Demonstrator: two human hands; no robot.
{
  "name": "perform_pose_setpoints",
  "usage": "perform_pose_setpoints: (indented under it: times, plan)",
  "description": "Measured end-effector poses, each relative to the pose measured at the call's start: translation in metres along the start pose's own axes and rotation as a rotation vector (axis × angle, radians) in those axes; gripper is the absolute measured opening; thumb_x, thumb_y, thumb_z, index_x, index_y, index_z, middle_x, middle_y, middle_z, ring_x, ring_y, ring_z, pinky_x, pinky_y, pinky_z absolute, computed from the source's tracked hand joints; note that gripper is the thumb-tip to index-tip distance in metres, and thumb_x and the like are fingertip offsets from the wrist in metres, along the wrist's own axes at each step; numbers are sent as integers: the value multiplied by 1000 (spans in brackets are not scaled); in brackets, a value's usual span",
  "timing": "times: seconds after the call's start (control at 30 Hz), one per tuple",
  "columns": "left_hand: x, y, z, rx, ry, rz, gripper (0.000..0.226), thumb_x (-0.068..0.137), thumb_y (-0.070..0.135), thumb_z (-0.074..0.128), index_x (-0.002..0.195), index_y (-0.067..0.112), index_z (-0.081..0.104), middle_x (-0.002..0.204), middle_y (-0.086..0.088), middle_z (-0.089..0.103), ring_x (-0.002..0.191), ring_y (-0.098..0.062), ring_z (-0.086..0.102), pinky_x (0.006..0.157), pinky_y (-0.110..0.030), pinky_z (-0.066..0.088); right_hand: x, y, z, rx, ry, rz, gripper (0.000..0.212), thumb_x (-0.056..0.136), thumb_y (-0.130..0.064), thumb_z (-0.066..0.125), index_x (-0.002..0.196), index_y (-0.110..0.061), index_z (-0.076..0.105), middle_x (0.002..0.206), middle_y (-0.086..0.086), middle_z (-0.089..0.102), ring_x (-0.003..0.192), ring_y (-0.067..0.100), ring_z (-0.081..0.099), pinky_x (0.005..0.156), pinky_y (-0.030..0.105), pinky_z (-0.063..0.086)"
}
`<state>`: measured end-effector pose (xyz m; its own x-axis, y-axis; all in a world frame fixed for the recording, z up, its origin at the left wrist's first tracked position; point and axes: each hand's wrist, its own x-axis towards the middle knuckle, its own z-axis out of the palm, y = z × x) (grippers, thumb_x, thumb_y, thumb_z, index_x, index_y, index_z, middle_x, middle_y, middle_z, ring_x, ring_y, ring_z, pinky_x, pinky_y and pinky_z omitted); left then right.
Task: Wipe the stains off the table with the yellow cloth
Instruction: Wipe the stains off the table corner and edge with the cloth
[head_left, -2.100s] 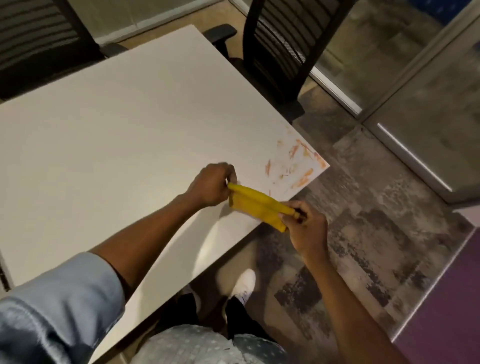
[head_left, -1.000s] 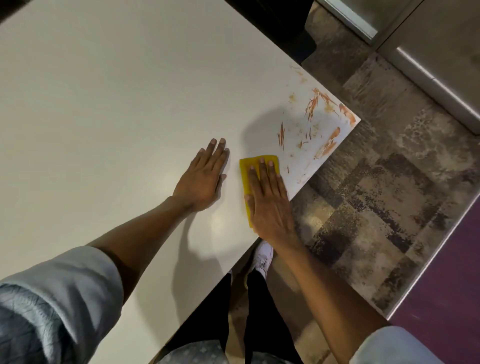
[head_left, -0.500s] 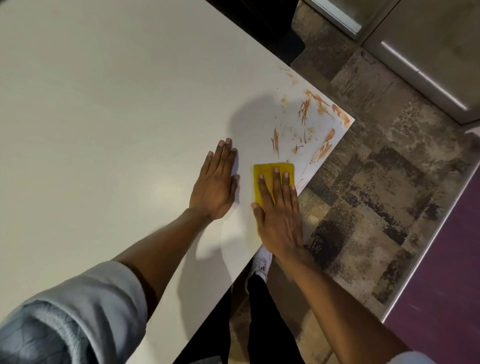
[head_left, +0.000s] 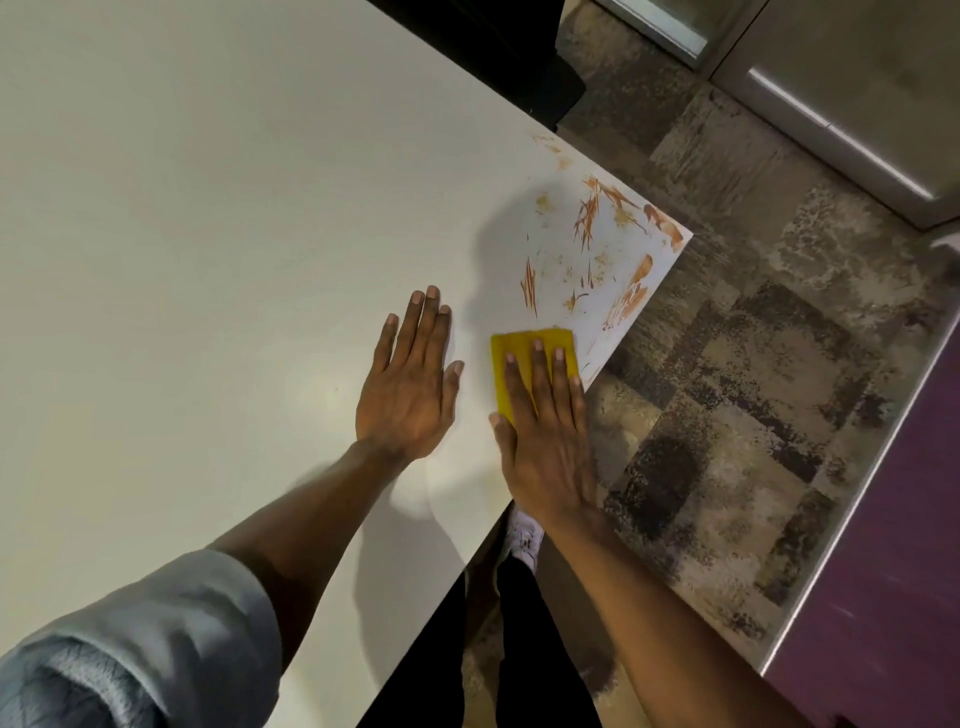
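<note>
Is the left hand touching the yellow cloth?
No, the left hand lies flat on the table beside the yellow cloth, which the right hand presses.

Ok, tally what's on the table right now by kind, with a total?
Hands: 2, the left hand flat on the white table, the right hand flat on the cloth
Cloths: 1, the yellow cloth
Stained patches: 1, the orange-brown stains at the corner
Total: 4
</note>
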<state>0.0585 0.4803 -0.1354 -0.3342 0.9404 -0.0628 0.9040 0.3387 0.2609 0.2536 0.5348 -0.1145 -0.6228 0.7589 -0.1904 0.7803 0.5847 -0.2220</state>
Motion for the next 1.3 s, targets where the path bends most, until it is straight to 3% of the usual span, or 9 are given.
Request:
perform_pose_setpoints:
  times: [0.1,0.33,0.6,0.83,1.07,1.3]
  plan:
    - [0,0,1,-26,22,3,68,117,43,26,176,12,10,186,-5,2,173,-20,-2,140,-50,13,11,-3,2,-9,22,51,71,114,-50,33,171,-19,5,180,11,-4,166,32,-10,134,56,11]
    - [0,-2,2,-70,47,6,67,116,39,28,175,11,14,186,-6,7,173,-21,2,139,-51,15,-61,-22,12,-23,-31,66,70,115,-49,34,171,-19,6,180,11,-2,167,32,-6,133,56,19]
    - [0,-1,5,-57,69,2,69,115,41,32,176,12,15,186,-6,8,173,-22,4,140,-49,13,25,-12,1,-40,57,221,77,114,-55,29,171,-13,1,179,16,-5,166,36,-9,133,57,10]
    - [-1,-1,4,-62,73,-5,69,114,40,34,175,11,18,185,-6,10,173,-23,6,138,-52,19,-50,-40,13,6,22,222,82,111,-58,38,171,-13,3,179,14,-4,166,35,-6,133,58,18]
    - [1,-1,6,-36,62,-11,70,115,42,32,175,12,16,186,-6,7,173,-22,3,139,-51,16,23,-5,6,4,112,327,85,111,-58,37,170,-8,4,178,20,-4,165,39,-9,133,58,9]
    - [0,-1,5,-54,77,-5,69,114,41,32,175,12,17,185,-6,9,173,-22,5,139,-51,16,-50,-30,13,56,3,132,81,111,-59,28,170,-13,0,179,13,-8,166,34,-11,135,55,11]
